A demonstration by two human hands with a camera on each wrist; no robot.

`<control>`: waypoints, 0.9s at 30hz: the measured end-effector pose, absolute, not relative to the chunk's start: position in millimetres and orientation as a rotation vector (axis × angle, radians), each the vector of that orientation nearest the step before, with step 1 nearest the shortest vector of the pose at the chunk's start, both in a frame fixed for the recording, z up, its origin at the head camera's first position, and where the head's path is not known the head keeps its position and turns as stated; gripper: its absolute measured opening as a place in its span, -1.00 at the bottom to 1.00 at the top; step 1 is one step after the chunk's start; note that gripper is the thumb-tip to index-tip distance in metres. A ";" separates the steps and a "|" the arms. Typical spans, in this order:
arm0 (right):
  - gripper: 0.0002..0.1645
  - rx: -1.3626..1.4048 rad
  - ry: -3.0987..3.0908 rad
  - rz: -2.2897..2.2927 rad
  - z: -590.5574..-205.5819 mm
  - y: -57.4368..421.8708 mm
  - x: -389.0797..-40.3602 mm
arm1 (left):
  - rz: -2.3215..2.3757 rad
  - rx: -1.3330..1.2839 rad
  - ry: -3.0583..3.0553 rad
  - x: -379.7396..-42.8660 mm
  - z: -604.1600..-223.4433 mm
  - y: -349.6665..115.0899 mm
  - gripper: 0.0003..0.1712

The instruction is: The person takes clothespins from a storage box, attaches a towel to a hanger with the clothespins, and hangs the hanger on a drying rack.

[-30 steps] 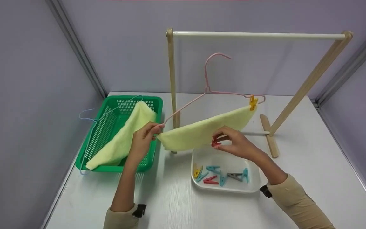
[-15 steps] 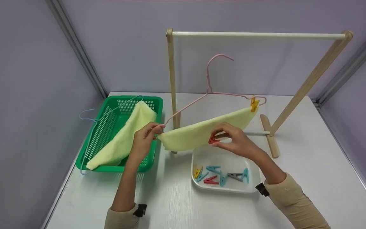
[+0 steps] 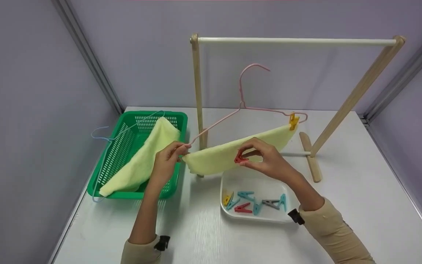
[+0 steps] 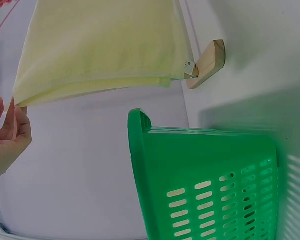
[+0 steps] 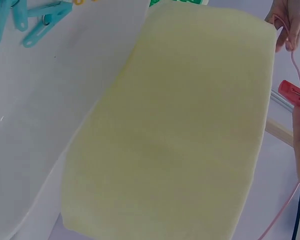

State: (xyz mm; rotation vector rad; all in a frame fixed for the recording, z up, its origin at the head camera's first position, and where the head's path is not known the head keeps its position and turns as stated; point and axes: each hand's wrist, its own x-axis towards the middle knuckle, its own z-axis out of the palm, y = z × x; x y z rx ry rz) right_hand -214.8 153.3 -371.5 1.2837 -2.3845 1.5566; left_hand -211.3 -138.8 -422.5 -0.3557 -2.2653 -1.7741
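My left hand (image 3: 167, 157) pinches the lower left end of a pink hanger (image 3: 218, 121) together with a corner of a yellow cloth (image 3: 211, 159). The cloth hangs along the hanger's bottom, and a yellow clothespin (image 3: 293, 121) clips it at the far right end. Between thumb and fingers my right hand (image 3: 269, 159) holds a red clothespin (image 3: 239, 157), in front of the cloth's middle. In the right wrist view the red clothespin (image 5: 294, 94) shows at the right edge, apart from the cloth (image 5: 175, 120).
A white tub (image 3: 262, 219) with several loose clothespins stands below the right hand. At left, a green basket (image 3: 174, 176) holds another yellow cloth (image 3: 141, 161), with a blue hanger (image 3: 104, 157) across it. Behind rises a wooden rack with a white bar (image 3: 295, 40).
My right hand has moved left and slightly up with the red clothespin, along the cloth toward the left hand. The pink hanger has shifted slightly right and down.
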 end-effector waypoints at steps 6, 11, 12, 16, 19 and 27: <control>-0.60 1.303 -2.347 1.575 -366.5 144.5 -213.7 | -1.784 -0.373 -2.258 -210.6 -423.0 -139.1 -0.74; -0.61 1.313 -2.307 1.588 -363.4 137.3 -213.8 | -1.802 -0.404 -2.238 -211.4 -424.3 -139.1 -0.75; -0.61 1.310 -2.304 1.585 -363.0 135.9 -213.9 | -1.804 -0.406 -2.235 -211.5 -424.2 -139.0 -0.75; -0.62 1.310 -2.282 1.586 -362.9 131.6 -214.7 | -1.813 -0.408 -2.230 -211.2 -423.9 -138.7 -0.74; -0.63 1.325 -2.254 1.600 -363.9 129.0 -215.7 | -1.815 -0.392 -2.235 -210.4 -423.4 -138.3 -0.74; -0.63 1.354 -2.187 1.636 -367.7 123.0 -219.1 | -1.821 -0.381 -2.239 -206.8 -419.1 -137.5 -0.74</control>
